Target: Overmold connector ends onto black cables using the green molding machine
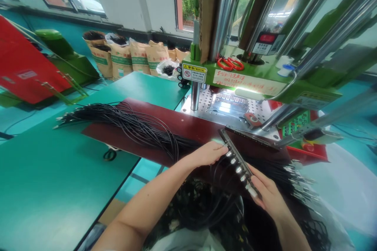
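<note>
A narrow dark metal bar slants across in front of me, with a row of several silver cable connectors along it. Black cables hang from the connectors toward my lap. The fingers of my left hand pinch the bar's upper part beside the first connectors. Lower down, my right hand grips the other end, thumb on top. Below and behind the bar is a brown board, on which a bundle of black cables lies to the left. More cables with bare silver ends lie to the right of my right hand.
A green press with steel columns stands ahead, its perforated metal bed beyond the board. Red-handled scissors rest on the press. A second dark bar lies at the board's far edge. A green table extends left; paper sacks stand behind.
</note>
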`<state>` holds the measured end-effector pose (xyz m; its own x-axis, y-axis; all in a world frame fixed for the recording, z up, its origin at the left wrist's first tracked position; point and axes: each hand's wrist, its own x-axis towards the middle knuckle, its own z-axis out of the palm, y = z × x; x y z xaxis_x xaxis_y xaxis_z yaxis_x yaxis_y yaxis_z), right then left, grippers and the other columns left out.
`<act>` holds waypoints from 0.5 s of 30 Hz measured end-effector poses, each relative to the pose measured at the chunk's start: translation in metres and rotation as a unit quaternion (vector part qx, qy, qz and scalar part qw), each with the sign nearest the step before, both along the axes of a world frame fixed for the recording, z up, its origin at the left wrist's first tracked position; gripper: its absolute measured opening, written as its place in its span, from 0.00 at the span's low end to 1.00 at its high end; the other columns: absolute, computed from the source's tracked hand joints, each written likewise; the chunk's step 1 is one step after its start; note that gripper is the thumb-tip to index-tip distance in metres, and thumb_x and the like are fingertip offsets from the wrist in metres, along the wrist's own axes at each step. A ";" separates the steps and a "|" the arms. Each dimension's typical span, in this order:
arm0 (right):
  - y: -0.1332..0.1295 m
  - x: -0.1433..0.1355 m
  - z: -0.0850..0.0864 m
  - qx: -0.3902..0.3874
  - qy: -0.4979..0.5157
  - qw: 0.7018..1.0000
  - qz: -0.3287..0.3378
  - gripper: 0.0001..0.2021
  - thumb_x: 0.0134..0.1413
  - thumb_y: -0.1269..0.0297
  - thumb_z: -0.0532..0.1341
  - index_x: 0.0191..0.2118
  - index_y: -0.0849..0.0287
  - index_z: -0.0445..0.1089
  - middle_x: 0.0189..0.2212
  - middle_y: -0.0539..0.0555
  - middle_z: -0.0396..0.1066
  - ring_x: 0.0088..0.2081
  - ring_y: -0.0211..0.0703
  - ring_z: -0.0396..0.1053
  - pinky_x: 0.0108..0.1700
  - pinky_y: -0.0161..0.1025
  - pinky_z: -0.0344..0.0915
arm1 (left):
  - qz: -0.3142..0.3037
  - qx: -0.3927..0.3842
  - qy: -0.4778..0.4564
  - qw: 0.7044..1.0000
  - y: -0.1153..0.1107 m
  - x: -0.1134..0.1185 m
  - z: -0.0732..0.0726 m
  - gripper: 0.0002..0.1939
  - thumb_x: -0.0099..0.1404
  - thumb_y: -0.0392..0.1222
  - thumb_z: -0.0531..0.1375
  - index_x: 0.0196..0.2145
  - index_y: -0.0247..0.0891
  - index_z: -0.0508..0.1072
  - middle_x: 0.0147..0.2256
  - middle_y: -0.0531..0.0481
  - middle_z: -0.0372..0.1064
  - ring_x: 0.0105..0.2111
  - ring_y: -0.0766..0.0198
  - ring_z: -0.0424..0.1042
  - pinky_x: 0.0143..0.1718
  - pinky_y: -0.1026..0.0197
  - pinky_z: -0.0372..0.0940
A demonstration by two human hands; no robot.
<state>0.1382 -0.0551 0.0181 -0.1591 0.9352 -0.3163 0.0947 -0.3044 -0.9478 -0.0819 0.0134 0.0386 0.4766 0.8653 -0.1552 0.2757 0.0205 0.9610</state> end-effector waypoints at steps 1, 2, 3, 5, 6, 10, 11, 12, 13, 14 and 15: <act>-0.001 -0.001 0.001 0.002 -0.002 1.000 0.004 0.28 0.50 0.51 0.59 0.55 0.58 0.61 0.17 0.49 0.64 0.13 0.25 0.44 0.13 0.26 0.41 | -0.003 0.004 0.003 1.000 0.000 -0.001 0.002 0.22 0.59 0.57 0.47 0.18 0.37 0.55 0.15 0.57 0.54 0.14 0.72 0.55 0.18 0.67 0.52; -0.001 -0.002 0.001 0.003 -0.006 1.000 0.010 0.28 0.50 0.51 0.59 0.55 0.57 0.61 0.17 0.49 0.63 0.13 0.25 0.44 0.13 0.26 0.41 | -0.005 0.011 0.005 1.000 0.001 -0.002 0.003 0.22 0.59 0.56 0.47 0.17 0.37 0.55 0.15 0.57 0.54 0.14 0.72 0.55 0.18 0.67 0.52; -0.002 -0.002 0.002 0.003 -0.011 1.000 0.015 0.27 0.50 0.51 0.59 0.55 0.57 0.61 0.16 0.48 0.63 0.13 0.26 0.44 0.13 0.26 0.42 | -0.008 0.019 0.007 1.000 0.001 -0.003 0.004 0.22 0.60 0.55 0.46 0.17 0.37 0.55 0.15 0.57 0.54 0.15 0.72 0.56 0.19 0.67 0.53; -0.001 -0.002 0.006 0.007 -0.031 0.999 0.021 0.26 0.50 0.51 0.58 0.54 0.55 0.63 0.19 0.50 0.65 0.13 0.28 0.49 0.13 0.26 0.44 | -0.014 0.043 0.015 0.999 0.000 -0.004 0.004 0.21 0.60 0.53 0.46 0.16 0.37 0.56 0.14 0.57 0.54 0.15 0.71 0.56 0.20 0.67 0.53; 0.000 -0.001 0.009 0.019 -0.046 0.998 0.031 0.25 0.50 0.51 0.58 0.53 0.55 0.64 0.23 0.53 0.68 0.16 0.30 0.54 0.14 0.27 0.48 | -0.014 0.053 0.020 0.998 0.000 -0.004 0.002 0.21 0.60 0.53 0.47 0.16 0.37 0.56 0.14 0.57 0.55 0.15 0.71 0.56 0.20 0.67 0.53; 0.022 0.018 0.035 0.107 -0.145 0.973 0.144 0.23 0.49 0.53 0.58 0.52 0.53 0.66 0.40 0.56 0.70 0.31 0.44 0.67 0.24 0.34 0.63 | 0.013 0.054 0.020 0.998 -0.005 0.002 -0.009 0.21 0.61 0.53 0.46 0.17 0.37 0.55 0.13 0.57 0.54 0.14 0.72 0.56 0.19 0.67 0.52; 0.031 0.024 0.044 0.110 -0.178 0.961 0.181 0.24 0.50 0.54 0.58 0.54 0.53 0.64 0.37 0.55 0.71 0.28 0.43 0.67 0.23 0.35 0.63 | 0.021 0.048 0.008 0.999 -0.005 0.006 -0.011 0.21 0.61 0.53 0.45 0.17 0.37 0.55 0.13 0.57 0.54 0.14 0.72 0.56 0.19 0.67 0.53; 0.042 0.031 0.055 0.103 -0.210 0.948 0.215 0.25 0.51 0.54 0.56 0.56 0.53 0.60 0.33 0.54 0.72 0.24 0.41 0.66 0.22 0.34 0.62 | 0.028 0.041 -0.013 0.999 -0.005 0.010 -0.011 0.22 0.62 0.53 0.45 0.17 0.37 0.56 0.12 0.57 0.54 0.14 0.72 0.57 0.19 0.68 0.53; 0.053 0.037 0.065 0.094 -0.241 0.934 0.248 0.26 0.52 0.55 0.55 0.58 0.53 0.57 0.29 0.52 0.71 0.21 0.39 0.64 0.20 0.34 0.61 | 0.035 0.032 -0.042 0.998 -0.003 0.014 -0.009 0.21 0.62 0.54 0.45 0.18 0.37 0.57 0.13 0.57 0.55 0.14 0.71 0.57 0.19 0.68 0.54; 0.065 0.043 0.075 0.098 -0.271 0.915 0.281 0.27 0.52 0.57 0.54 0.58 0.54 0.55 0.27 0.51 0.71 0.20 0.38 0.64 0.20 0.34 0.61 | 0.044 0.020 -0.077 0.996 -0.001 0.017 -0.006 0.21 0.62 0.54 0.45 0.19 0.37 0.58 0.13 0.57 0.56 0.14 0.71 0.58 0.19 0.67 0.54; 0.077 0.046 0.084 0.117 -0.303 0.894 0.307 0.27 0.51 0.59 0.54 0.58 0.56 0.55 0.27 0.51 0.71 0.22 0.39 0.65 0.23 0.35 0.63 | 0.057 0.008 -0.114 0.992 0.003 0.021 -0.002 0.20 0.61 0.54 0.46 0.20 0.36 0.59 0.14 0.57 0.56 0.15 0.71 0.59 0.18 0.67 0.55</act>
<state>0.1847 0.0218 0.1017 -0.5314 0.7818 -0.3261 0.6946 0.1817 -0.6961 -0.0611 0.0168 0.0366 0.3973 0.9168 -0.0405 0.0487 0.0230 0.9985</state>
